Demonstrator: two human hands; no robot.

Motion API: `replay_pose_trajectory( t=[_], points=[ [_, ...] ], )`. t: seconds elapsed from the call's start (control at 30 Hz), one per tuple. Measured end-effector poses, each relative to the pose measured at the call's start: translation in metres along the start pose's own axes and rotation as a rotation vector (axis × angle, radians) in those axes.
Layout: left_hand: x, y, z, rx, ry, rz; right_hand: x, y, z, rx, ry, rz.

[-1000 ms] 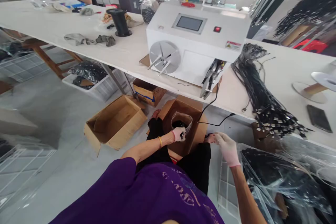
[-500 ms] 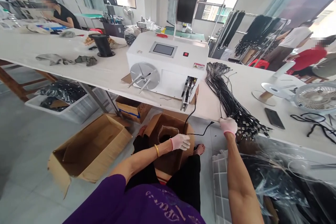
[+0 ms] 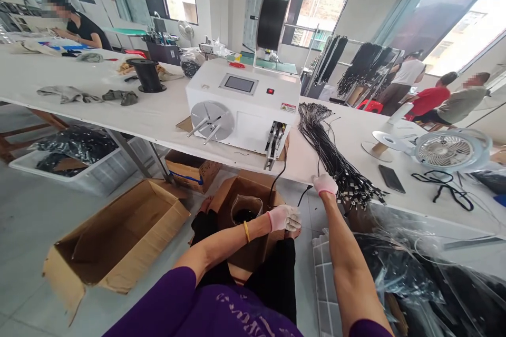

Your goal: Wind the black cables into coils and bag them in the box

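- The gloved left hand [image 3: 284, 218] hangs over the right side of an open cardboard box [image 3: 253, 184], fingers bent; whether it grips anything, I cannot tell.
- The gloved right hand [image 3: 325, 184] is at the front edge of the table [image 3: 158, 131], fingertips closed on one black cable [image 3: 319, 164].
- The cable bundle [image 3: 336, 158] lies just right of the right hand and beyond it, connector ends toward the front edge, well apart from the left hand.
- A white machine [image 3: 247, 108] stands left of the bundle, near the front edge.
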State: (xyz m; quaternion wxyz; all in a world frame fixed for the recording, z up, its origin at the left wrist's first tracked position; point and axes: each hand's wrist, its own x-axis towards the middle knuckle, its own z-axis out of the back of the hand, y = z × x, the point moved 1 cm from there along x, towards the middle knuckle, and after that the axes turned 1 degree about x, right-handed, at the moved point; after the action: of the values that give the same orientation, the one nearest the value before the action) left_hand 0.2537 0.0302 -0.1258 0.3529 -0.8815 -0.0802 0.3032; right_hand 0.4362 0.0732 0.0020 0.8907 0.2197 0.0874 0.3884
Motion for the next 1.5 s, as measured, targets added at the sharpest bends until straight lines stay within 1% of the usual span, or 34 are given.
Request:
replay_pose_trajectory(
  t=[0.07,0.1,0.17,0.23,0.33,0.4,0.43,0.47,0.53,0.6,0.67,0.73,0.77,0.8,0.87,0.9,0.93,0.97,1.0,1.03,1.07,1.1,1.13,1.17,1.2,1.23,1.27,1.3,1.33,1.37,1.4,1.43,1.47,1.5],
  points=[
    [-0.010,-0.009,0.001,0.000,-0.055,-0.019,0.001,0.005,0.003,0.007,0.042,0.016],
    [-0.015,-0.016,0.002,-0.007,-0.084,-0.034,-0.007,0.006,0.001,0.021,0.065,0.036],
    [-0.028,-0.030,0.003,-0.025,-0.103,-0.079,-0.040,0.003,-0.011,0.067,0.118,0.097],
    [-0.040,-0.038,0.001,-0.020,-0.076,-0.118,-0.091,-0.005,-0.032,0.120,0.175,0.177],
    [-0.058,-0.029,-0.005,0.033,-0.019,-0.108,-0.174,-0.023,-0.062,0.181,0.242,0.285],
    [-0.074,-0.010,-0.010,0.071,-0.005,-0.059,-0.211,-0.032,-0.066,0.235,0.345,0.359],
    [-0.084,0.000,-0.013,0.085,-0.008,-0.041,-0.221,-0.033,-0.061,0.254,0.388,0.421],
    [-0.098,0.009,-0.016,0.096,-0.006,-0.036,-0.226,-0.032,-0.052,0.266,0.415,0.505],
    [-0.132,0.020,-0.025,0.102,0.031,-0.077,-0.220,-0.021,-0.026,0.281,0.401,0.731],
    [-0.178,0.020,-0.037,0.107,0.234,-0.137,-0.202,-0.002,0.001,0.312,0.355,0.954],
    [-0.229,0.010,-0.043,0.124,0.356,-0.195,-0.185,0.019,0.015,0.351,0.304,1.110],
    [-0.280,-0.008,-0.036,0.148,0.351,-0.341,-0.179,0.038,0.014,0.328,0.201,1.174],
    [-0.302,-0.019,-0.026,0.132,0.294,-0.449,-0.182,0.047,0.009,0.292,0.153,1.184],
    [-0.321,-0.032,-0.011,0.059,0.166,-0.641,-0.190,0.055,0.003,0.249,0.136,1.205],
    [-0.348,-0.057,0.025,-0.053,-0.143,-0.992,-0.216,0.071,-0.010,0.168,0.217,1.298],
    [-0.353,-0.066,0.043,-0.101,-0.287,-1.132,-0.230,0.079,-0.015,0.136,0.292,1.348],
    [-0.353,-0.072,0.060,-0.122,-0.414,-1.194,-0.243,0.089,-0.016,0.118,0.364,1.386],
    [-0.348,-0.074,0.073,-0.117,-0.488,-1.190,-0.253,0.099,-0.016,0.118,0.417,1.391],
    [-0.339,-0.071,0.082,-0.086,-0.521,-1.152,-0.258,0.110,-0.014,0.147,0.448,1.374],
    [-0.328,-0.063,0.086,-0.030,-0.494,-1.036,-0.257,0.121,-0.012,0.209,0.460,1.331],
    [-0.317,-0.052,0.085,0.032,-0.412,-0.898,-0.253,0.130,-0.011,0.298,0.466,1.262],
    [-0.307,-0.040,0.080,0.093,-0.260,-0.760,-0.246,0.136,-0.013,0.404,0.478,1.166],
    [-0.299,-0.029,0.072,0.108,-0.086,-0.673,-0.239,0.139,-0.019,0.507,0.509,1.044],
    [-0.295,-0.021,0.065,0.089,0.038,-0.634,-0.233,0.138,-0.028,0.596,0.561,0.913],
    [-0.293,-0.018,0.058,0.059,0.117,-0.645,-0.230,0.134,-0.038,0.658,0.638,0.796],
    [-0.292,-0.020,0.055,0.006,0.126,-0.704,-0.231,0.127,-0.049,0.687,0.745,0.716],
    [-0.292,-0.025,0.054,-0.041,0.075,-0.785,-0.235,0.119,-0.058,0.680,0.866,0.681],
    [-0.292,-0.033,0.056,-0.070,-0.023,-0.872,-0.240,0.112,-0.063,0.644,0.970,0.684],
    [-0.290,-0.041,0.061,-0.067,-0.145,-0.936,-0.245,0.106,-0.064,0.594,1.036,0.720],
    [-0.286,-0.046,0.065,-0.021,-0.252,-0.952,-0.249,0.102,-0.060,0.544,1.050,0.767],
    [-0.280,-0.048,0.069,0.054,-0.315,-0.918,-0.249,0.100,-0.053,0.503,1.024,0.810],
    [-0.274,-0.047,0.070,0.131,-0.323,-0.849,-0.247,0.099,-0.045,0.482,0.970,0.838],
    [-0.266,-0.042,0.070,0.186,-0.276,-0.757,-0.242,0.100,-0.038,0.485,0.914,0.842],
    [-0.260,-0.036,0.066,0.206,-0.181,-0.660,-0.236,0.100,-0.034,0.509,0.875,0.821]
  ],
)
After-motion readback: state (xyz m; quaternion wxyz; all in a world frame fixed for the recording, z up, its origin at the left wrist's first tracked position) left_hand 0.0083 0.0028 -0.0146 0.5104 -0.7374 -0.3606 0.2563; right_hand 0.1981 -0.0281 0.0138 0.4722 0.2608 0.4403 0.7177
